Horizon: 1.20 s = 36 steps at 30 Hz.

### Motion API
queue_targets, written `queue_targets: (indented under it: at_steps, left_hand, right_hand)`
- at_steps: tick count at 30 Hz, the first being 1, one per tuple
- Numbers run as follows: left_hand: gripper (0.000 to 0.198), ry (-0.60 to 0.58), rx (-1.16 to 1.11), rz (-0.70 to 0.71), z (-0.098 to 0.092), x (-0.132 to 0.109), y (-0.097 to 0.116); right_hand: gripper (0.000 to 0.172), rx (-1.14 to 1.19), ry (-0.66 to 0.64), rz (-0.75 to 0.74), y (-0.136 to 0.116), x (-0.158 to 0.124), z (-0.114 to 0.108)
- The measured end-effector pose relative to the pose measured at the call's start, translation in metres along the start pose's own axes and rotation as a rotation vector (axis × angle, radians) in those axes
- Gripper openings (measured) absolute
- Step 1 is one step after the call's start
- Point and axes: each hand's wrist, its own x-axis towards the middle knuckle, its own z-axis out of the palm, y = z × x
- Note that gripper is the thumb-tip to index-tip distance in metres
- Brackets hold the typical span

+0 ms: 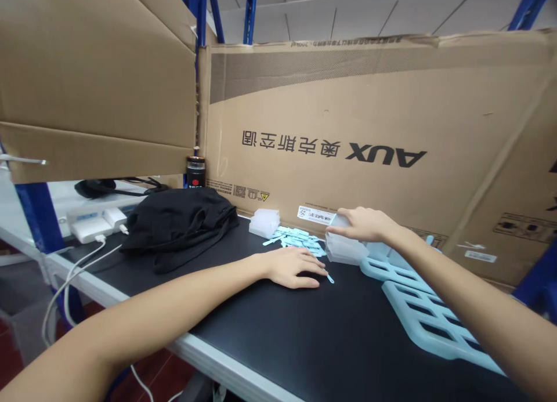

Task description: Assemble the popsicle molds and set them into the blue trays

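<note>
My left hand (292, 266) lies flat on the black table top (278, 332), fingers stretched out beside one small pale blue strip (330, 279). A loose pile of the same pale blue strips (296, 239) lies just behind it. My right hand (363, 224) rests on top of a translucent plastic box (346, 248), fingers curled over its upper edge. A second translucent box (264, 223) stands left of the pile.
Pale blue plastic grid trays (429, 315) lie on the right. A black bag (178, 222) sits at the left, with white chargers (93, 225) and cables beyond it. A dark can (195, 171) stands by the big cardboard sheet (374, 141) at the back.
</note>
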Motion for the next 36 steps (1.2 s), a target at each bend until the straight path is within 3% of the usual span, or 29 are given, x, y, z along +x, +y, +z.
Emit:
queue_targets:
  at_steps: [8,11,15,19,21,24,28,31,33,36]
  left_hand:
    - [0.033,0.007,0.09,-0.032,-0.003,-0.002,-0.003]
    - [0.027,-0.051,0.12,-0.015,-0.013,-0.005,-0.005]
    - [0.019,-0.143,0.143,-0.075,-0.033,-0.013,-0.011]
    - [0.032,-0.255,0.191,-0.35,-0.057,-0.025,-0.01]
    - [0.042,-0.373,0.16,-0.523,-0.065,-0.03,-0.009]
    - [0.052,-0.508,0.098,-0.659,-0.07,-0.034,-0.008]
    - [0.068,-0.429,0.066,-0.67,-0.059,-0.033,-0.012]
    - [0.079,-0.355,0.083,-0.625,-0.048,-0.03,-0.013]
    - [0.078,-0.317,0.099,-0.59,-0.042,-0.028,-0.013]
    - [0.07,-0.248,0.102,-0.529,-0.035,-0.026,-0.011]
  right_hand:
    - [0.1,0.016,-0.03,0.031,-0.028,0.019,-0.008]
    - [0.098,0.057,-0.033,0.05,-0.014,0.012,-0.008]
    - [0.081,0.161,-0.109,-0.078,0.013,-0.015,0.0]
    - [0.067,0.201,-0.168,-0.249,0.025,-0.045,0.017]
    - [0.065,0.201,-0.215,-0.316,0.028,-0.058,0.027]
    - [0.069,0.249,-0.236,-0.342,0.032,-0.072,0.041]
    - [0.069,0.269,-0.133,-0.374,0.033,-0.077,0.062]
    - [0.05,0.235,0.033,-0.446,0.03,-0.076,0.078]
    - [0.039,0.228,0.085,-0.462,0.027,-0.075,0.087]
    - [0.035,0.261,0.076,-0.422,0.022,-0.074,0.096]
